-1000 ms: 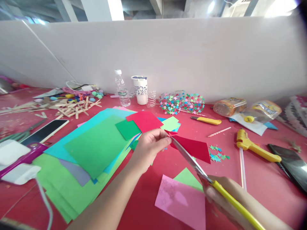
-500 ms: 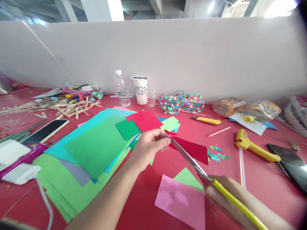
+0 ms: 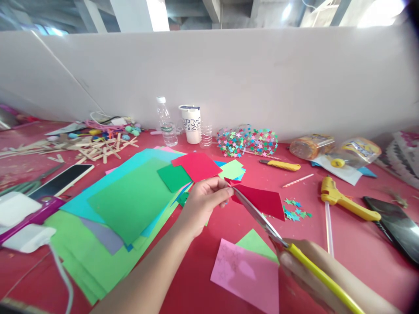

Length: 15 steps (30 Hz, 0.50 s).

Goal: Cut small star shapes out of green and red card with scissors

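Note:
My left hand (image 3: pixel 209 196) pinches the left end of a piece of red paper (image 3: pixel 262 200) between thumb and fingers. The scissors (image 3: pixel 306 266), with yellow handles and metal blades, are gripped in my right hand (image 3: pixel 301 257). Their blades lie along the red paper, tips reaching my left fingertips, and a narrow strip of red stands apart above them. Below the blades, pink paper (image 3: pixel 245 274) with faint drawn stars lies over a light green piece (image 3: pixel 257 244). Small cut stars (image 3: pixel 294 211) are scattered just right of the red paper.
Stacked coloured sheets (image 3: pixel 131 196) spread left of my hands. Behind stand a water bottle (image 3: pixel 166 126), a white cup (image 3: pixel 191 124) and star-filled clear containers (image 3: pixel 247 141). A utility knife (image 3: pixel 280 165), yellow glue gun (image 3: pixel 348 200) and black phone (image 3: pixel 393 231) lie right; craft sticks (image 3: pixel 101 148) lie far left.
The red paper has shifted slightly in its tilt beside the blades. Both hands keep nearly the same place and hold; the view has moved a little.

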Tool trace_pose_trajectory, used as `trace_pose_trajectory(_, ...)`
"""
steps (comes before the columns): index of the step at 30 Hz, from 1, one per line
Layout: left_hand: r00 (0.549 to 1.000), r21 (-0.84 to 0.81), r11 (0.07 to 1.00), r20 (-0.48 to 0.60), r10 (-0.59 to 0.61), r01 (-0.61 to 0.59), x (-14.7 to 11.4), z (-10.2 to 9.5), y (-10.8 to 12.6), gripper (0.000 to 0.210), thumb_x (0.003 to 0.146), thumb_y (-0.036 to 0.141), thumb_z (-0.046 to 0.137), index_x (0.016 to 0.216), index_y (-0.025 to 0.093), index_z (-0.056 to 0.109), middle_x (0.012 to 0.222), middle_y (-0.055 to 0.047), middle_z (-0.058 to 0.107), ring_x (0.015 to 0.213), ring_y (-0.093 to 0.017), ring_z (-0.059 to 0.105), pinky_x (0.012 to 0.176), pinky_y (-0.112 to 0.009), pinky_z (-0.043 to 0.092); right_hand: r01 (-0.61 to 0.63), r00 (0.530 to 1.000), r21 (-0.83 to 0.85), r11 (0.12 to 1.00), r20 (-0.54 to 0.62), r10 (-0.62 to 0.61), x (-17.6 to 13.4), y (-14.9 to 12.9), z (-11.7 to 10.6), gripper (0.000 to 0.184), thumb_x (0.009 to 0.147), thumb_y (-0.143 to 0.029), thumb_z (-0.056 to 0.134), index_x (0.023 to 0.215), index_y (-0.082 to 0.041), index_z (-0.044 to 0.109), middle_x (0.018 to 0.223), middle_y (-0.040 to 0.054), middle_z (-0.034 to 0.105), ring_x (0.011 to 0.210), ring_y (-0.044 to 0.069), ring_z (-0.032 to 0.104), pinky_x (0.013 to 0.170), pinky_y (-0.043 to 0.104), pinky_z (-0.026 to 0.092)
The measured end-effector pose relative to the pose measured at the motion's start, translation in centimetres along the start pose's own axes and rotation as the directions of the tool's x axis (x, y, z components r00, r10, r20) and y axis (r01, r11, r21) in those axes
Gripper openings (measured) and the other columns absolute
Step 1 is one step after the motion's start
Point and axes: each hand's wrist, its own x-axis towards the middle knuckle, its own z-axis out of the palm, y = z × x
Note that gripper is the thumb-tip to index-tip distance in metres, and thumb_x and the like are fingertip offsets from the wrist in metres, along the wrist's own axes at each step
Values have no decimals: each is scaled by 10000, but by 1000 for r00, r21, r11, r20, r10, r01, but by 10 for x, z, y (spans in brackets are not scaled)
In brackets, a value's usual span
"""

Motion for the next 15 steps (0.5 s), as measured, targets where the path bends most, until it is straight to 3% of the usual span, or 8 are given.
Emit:
trace_pose_trajectory(6,1000,4,1000,0,10,-10,0,-1,-1,119,720,252,758,700,167,678,566,28,574,542,-98,472,547,-240,342,29,999,1,1000,15,-29,0,-7,-5,654,732,-888,519,641,-253,391,601,-51,404,501,118,378,379,216,248)
trace_pose_trajectory(11,996,110,991,-39,79,-74,-1,-1,0,133,764,266,704,676,178,657,592,18,567,589,-121,493,599,-256,367,67,994,115,991,75,-76,-2,-16,-12,657,675,-897,551,616,-255,430,568,-50,386,516,149,426,434,239,350)
trace_pose_trajectory(15,991,175,978,-49,125,-115,-2,0,-1,147,779,273,697,674,188,639,593,32,530,588,-119,459,579,-253,335,29,997,188,982,69,-43,-3,-8,-11,648,665,-882,586,619,-241,506,565,-39,458,503,142,457,434,227,385)
